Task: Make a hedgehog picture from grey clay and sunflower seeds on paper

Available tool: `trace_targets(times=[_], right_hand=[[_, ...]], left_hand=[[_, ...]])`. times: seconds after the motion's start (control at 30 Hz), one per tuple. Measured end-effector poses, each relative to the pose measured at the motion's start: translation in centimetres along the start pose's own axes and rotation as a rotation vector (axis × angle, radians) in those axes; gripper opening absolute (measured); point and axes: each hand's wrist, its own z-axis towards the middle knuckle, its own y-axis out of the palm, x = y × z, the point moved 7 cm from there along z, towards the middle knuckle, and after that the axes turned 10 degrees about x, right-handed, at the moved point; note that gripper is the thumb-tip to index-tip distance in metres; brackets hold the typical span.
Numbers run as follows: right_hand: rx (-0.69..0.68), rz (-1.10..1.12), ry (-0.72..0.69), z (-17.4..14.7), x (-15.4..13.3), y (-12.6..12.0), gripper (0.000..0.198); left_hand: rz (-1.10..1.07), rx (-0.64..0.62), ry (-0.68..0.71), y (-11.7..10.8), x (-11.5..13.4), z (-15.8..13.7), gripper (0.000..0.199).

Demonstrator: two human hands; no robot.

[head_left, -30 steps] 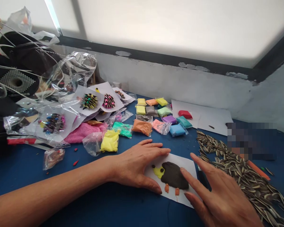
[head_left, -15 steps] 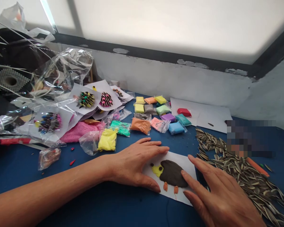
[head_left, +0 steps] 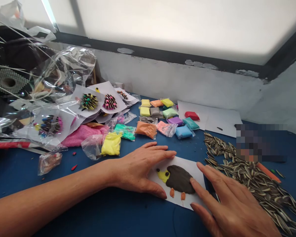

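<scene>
A small white paper (head_left: 177,201) lies on the blue table in front of me, bearing a flat clay hedgehog (head_left: 179,179) with a dark body, a yellow face, black eye and nose, and two orange feet. My left hand (head_left: 143,171) rests at the paper's left side, fingers spread, thumb on its lower left edge. On the other side, my right hand (head_left: 222,197) has its fingers apart; the index fingertip touches or hovers at the hedgehog's rear edge. Neither hand grips anything. Striped sunflower seeds (head_left: 256,184) spread in a heap beyond my right hand.
Bagged clay blocks in several colours, among them a yellow packet (head_left: 111,144) and a blue one (head_left: 184,132), sit behind the paper. Finished seed-covered hedgehogs (head_left: 88,102) lie on sheets at the left, near clear plastic bags (head_left: 74,65). A white sheet (head_left: 212,120) lies by the wall.
Both hands and the paper hold nearly the same places. The view has shifted slightly; nothing was picked up or put down.
</scene>
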Motion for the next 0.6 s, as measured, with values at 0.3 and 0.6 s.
trace_targets(times=[0.3, 0.6], right_hand=[[0.058, -0.026, 0.006, 1.5, -0.2, -0.2, 0.037], [0.058, -0.001, 0.043, 1.1, -0.3, 0.4, 0.039]], left_hand=[[0.001, 0.003, -0.001, -0.1, 0.1, 0.0, 0.086], [0.015, -0.002, -0.004, -0.1, 0.1, 0.1, 0.087]])
